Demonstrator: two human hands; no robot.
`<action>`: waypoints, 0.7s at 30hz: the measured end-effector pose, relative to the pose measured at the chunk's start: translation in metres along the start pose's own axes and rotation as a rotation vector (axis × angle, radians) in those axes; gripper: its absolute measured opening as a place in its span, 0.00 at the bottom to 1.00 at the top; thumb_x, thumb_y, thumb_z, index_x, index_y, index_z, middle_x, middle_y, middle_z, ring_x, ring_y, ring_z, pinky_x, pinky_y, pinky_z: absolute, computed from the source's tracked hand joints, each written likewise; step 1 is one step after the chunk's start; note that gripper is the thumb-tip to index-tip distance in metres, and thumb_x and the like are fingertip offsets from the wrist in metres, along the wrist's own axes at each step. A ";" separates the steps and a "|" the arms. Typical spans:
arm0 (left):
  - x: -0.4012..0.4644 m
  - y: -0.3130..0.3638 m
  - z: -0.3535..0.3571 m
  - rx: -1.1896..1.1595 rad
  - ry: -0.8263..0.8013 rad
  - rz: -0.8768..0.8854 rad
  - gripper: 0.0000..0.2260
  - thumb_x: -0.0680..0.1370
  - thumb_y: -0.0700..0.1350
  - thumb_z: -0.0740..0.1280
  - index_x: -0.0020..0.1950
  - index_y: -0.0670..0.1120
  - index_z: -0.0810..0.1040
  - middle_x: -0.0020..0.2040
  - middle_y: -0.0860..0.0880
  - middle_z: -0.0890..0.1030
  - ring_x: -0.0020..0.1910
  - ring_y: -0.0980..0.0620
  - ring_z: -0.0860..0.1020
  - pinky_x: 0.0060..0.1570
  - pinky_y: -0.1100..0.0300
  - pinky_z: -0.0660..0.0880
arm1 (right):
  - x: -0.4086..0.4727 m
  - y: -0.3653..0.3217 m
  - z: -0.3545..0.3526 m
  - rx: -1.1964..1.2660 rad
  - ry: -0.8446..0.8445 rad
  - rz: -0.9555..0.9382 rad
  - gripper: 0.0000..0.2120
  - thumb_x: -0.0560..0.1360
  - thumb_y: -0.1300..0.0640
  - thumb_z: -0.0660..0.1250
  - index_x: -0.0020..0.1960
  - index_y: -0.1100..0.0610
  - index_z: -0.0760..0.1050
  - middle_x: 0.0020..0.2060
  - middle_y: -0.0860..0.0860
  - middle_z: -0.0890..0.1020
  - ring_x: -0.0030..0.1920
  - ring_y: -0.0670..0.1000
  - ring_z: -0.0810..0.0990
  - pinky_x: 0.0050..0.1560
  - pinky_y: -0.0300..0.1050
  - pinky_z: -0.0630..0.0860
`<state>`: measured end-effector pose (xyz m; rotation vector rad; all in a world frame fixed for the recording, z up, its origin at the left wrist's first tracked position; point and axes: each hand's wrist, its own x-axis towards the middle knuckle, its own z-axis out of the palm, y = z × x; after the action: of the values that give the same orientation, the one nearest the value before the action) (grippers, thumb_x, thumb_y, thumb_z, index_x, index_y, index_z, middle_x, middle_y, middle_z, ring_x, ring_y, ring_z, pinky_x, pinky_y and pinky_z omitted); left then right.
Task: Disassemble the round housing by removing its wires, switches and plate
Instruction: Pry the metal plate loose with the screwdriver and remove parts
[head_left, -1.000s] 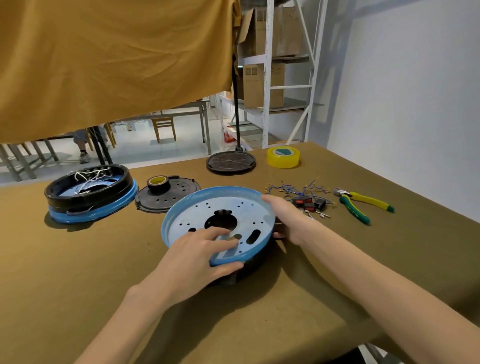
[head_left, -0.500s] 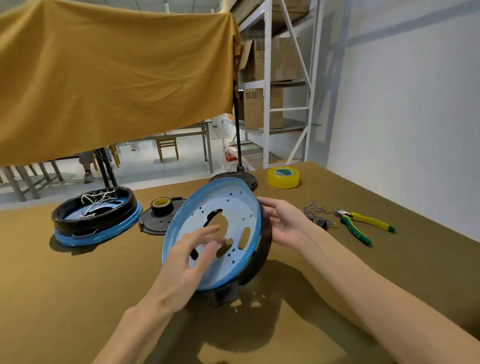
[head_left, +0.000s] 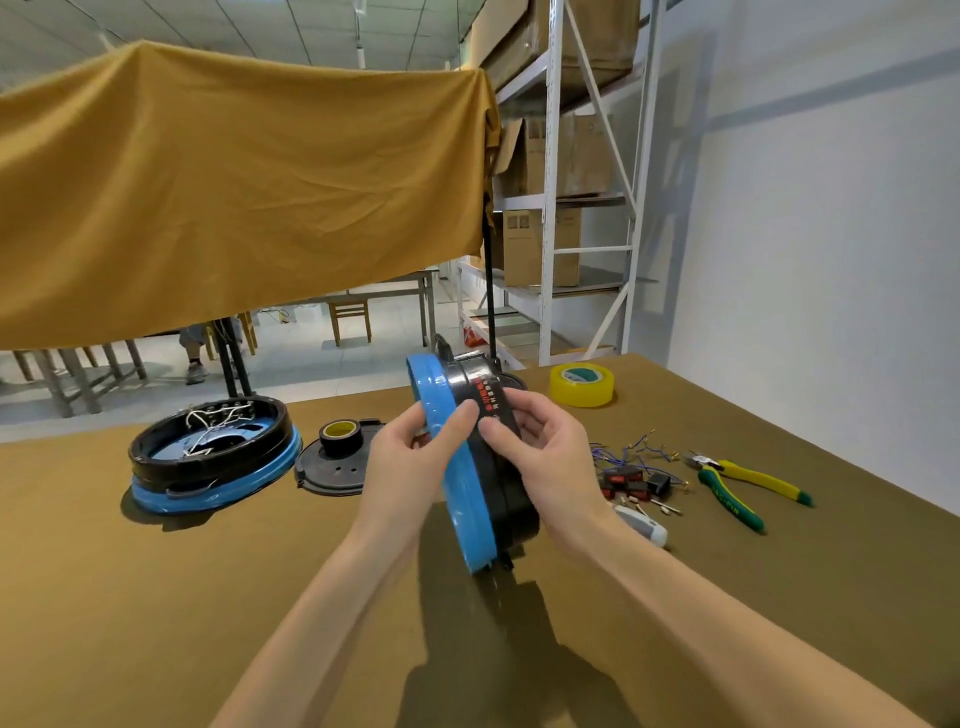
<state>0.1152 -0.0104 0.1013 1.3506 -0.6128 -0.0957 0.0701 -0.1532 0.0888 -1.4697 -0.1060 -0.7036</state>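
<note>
change: since half a second ago the round housing (head_left: 485, 467) has turned from face-on to edge-on, and i see it lifted higher between both hands.
housing look: black drum wall with a bright blue rim (head_left: 457, 467) on its left side; a red and white label strip (head_left: 488, 400) runs across the black wall. a small black tab sticks out at its top and another at its bottom.
housing place: held upright on edge above the brown table (head_left: 156, 597), its lower end nearest me.
left hand (head_left: 410, 467): fingers curled round the blue rim, thumb laid over its edge, gripping the housing.
right hand (head_left: 545, 457): fingers curled onto the black wall by the label, gripping the housing from the other side.
right of the right hand: loose blue wires (head_left: 628, 449), small black and red switches (head_left: 631, 480), green and yellow pliers (head_left: 737, 491), a white tool (head_left: 641, 522) partly hidden by the wrist.
beyond the right hand: yellow tape roll (head_left: 582, 384).
left of the left hand: a black cover plate (head_left: 332, 470) with a small tape roll (head_left: 340, 435) on it, then a second housing (head_left: 213, 452) lying flat with white wires inside.
in the way: both hands cover the housing's middle.
</note>
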 end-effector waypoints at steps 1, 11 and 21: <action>-0.002 -0.001 -0.004 -0.028 0.022 -0.019 0.10 0.78 0.53 0.71 0.58 0.54 0.85 0.55 0.50 0.87 0.56 0.51 0.85 0.56 0.55 0.81 | -0.003 0.001 0.004 -0.029 -0.008 -0.051 0.15 0.76 0.62 0.74 0.61 0.53 0.78 0.51 0.46 0.86 0.52 0.47 0.85 0.52 0.41 0.81; -0.028 -0.026 -0.050 -0.305 0.138 -0.242 0.11 0.78 0.46 0.72 0.60 0.48 0.86 0.59 0.43 0.86 0.60 0.45 0.84 0.59 0.49 0.80 | -0.033 0.022 0.041 -0.193 -0.122 -0.170 0.19 0.77 0.60 0.73 0.66 0.52 0.77 0.50 0.46 0.84 0.53 0.52 0.83 0.54 0.48 0.82; -0.038 -0.041 -0.018 -0.416 0.198 -0.063 0.16 0.75 0.41 0.76 0.62 0.48 0.83 0.59 0.41 0.85 0.59 0.41 0.84 0.57 0.46 0.81 | -0.037 0.010 0.034 -0.303 -0.103 -0.134 0.19 0.77 0.60 0.73 0.67 0.51 0.78 0.50 0.46 0.82 0.49 0.46 0.81 0.51 0.36 0.77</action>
<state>0.1027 0.0110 0.0477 0.9609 -0.3575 -0.1307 0.0576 -0.1086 0.0666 -1.8022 -0.1848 -0.7762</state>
